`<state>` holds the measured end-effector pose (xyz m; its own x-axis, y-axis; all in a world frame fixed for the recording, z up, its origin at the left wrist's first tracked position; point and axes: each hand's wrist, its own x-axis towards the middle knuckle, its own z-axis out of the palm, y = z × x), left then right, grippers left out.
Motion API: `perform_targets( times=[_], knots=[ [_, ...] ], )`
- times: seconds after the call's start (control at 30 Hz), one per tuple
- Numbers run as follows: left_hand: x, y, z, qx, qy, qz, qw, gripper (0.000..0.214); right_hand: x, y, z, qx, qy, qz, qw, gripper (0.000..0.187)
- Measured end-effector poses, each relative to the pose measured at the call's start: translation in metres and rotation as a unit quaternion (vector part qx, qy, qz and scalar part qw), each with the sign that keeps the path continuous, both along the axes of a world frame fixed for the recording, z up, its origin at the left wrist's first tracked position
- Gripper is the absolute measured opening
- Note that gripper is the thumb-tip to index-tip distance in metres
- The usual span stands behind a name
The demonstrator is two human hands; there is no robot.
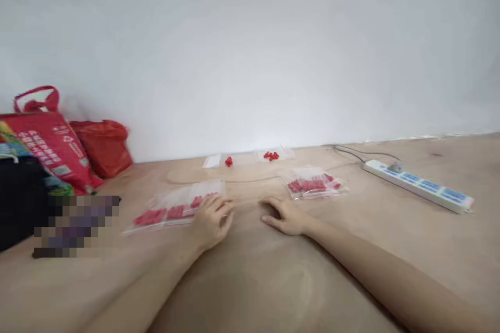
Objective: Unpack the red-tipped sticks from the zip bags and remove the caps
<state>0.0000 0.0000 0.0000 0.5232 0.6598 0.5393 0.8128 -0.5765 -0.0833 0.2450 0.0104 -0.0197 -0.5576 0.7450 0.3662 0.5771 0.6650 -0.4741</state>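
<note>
My left hand (211, 218) rests on the wooden table (273, 281), its curled fingers touching the right end of a row of clear plastic bags (172, 210) filled with small red pieces. My right hand (285, 214) lies flat on the bare wood a little to the right, fingers stretched and holding nothing. Beyond it sits a pile of clear bags with red pieces (312, 184). Farther back, near the wall, lie loose red pieces (271, 155), one single red piece (228, 161) and flat clear bags (213, 161).
A white power strip (420, 185) with its cable lies at the right. At the left stand a red printed bag (50, 140), a red plastic bag (103, 145) and a dark object (19, 197). A white wall runs behind the table.
</note>
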Motion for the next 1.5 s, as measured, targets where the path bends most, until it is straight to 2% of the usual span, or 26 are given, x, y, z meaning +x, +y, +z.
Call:
perform_targets(
  times=[0.13,0.2,0.27,0.43,0.5,0.57,0.63,0.7,0.77,0.83,0.9,0.93,1.03,1.23,1.33,1.43,1.5],
  knots=[
    [-0.031,0.017,0.011,-0.073,0.017,0.121,0.990,0.043,0.001,0.002,-0.003,0.026,-0.008,0.025,0.999,0.036],
    [-0.042,0.023,0.012,-0.133,0.020,0.139,0.981,0.049,0.001,0.002,-0.005,0.037,-0.018,0.024,0.999,0.035],
    [-0.049,0.028,0.010,-0.158,0.017,0.124,0.979,0.049,0.001,0.002,-0.006,0.041,-0.025,0.017,0.999,0.036],
    [-0.054,0.038,0.006,-0.105,-0.055,0.074,0.990,0.035,-0.002,0.005,-0.008,0.044,-0.034,0.011,0.998,0.036],
    [-0.050,0.038,0.009,-0.052,-0.126,0.057,0.989,0.034,-0.003,0.006,-0.007,0.048,-0.033,0.012,0.998,0.035],
    [-0.040,0.034,0.014,-0.001,-0.224,0.034,0.974,0.031,-0.004,0.006,-0.007,0.045,-0.027,0.012,0.999,0.034],
    [-0.023,0.030,0.019,0.013,-0.339,0.029,0.940,0.029,-0.004,0.005,-0.007,0.041,-0.003,-0.005,0.999,0.039],
    [-0.001,0.027,0.020,-0.040,-0.473,0.036,0.879,0.031,-0.003,0.003,-0.008,0.044,0.044,-0.034,0.997,0.050],
    [0.024,0.027,0.015,-0.150,-0.609,0.024,0.779,0.037,-0.001,0.003,-0.008,0.047,0.109,-0.058,0.991,0.062],
    [0.046,0.029,0.007,-0.256,-0.705,0.016,0.661,0.039,0.002,0.005,-0.010,0.029,0.179,-0.086,0.980,0.064],
    [0.062,0.030,-0.002,-0.308,-0.717,0.017,0.625,0.040,0.003,0.008,-0.012,-0.011,0.243,-0.130,0.961,0.056],
    [0.067,0.030,-0.006,-0.328,-0.714,0.020,0.618,0.040,0.004,0.011,-0.013,-0.034,0.268,-0.153,0.950,0.053],
    [0.069,0.028,-0.012,-0.376,-0.690,0.023,0.618,0.036,0.005,0.019,-0.017,-0.062,0.289,-0.193,0.936,0.050],
    [0.044,0.022,-0.008,-0.453,-0.607,0.010,0.653,0.030,0.006,0.026,-0.021,-0.008,0.211,-0.200,0.957,0.031],
    [0.038,0.023,-0.008,-0.418,-0.598,0.012,0.684,0.032,0.004,0.023,-0.019,0.040,0.164,-0.187,0.968,0.036],
    [0.037,0.027,-0.005,-0.336,-0.601,0.018,0.725,0.031,0.002,0.019,-0.013,0.091,0.111,-0.163,0.976,0.047],
    [0.037,0.028,0.002,-0.277,-0.603,0.020,0.748,0.026,0.002,0.016,-0.008,0.100,0.080,-0.176,0.976,0.055]
  ],
)
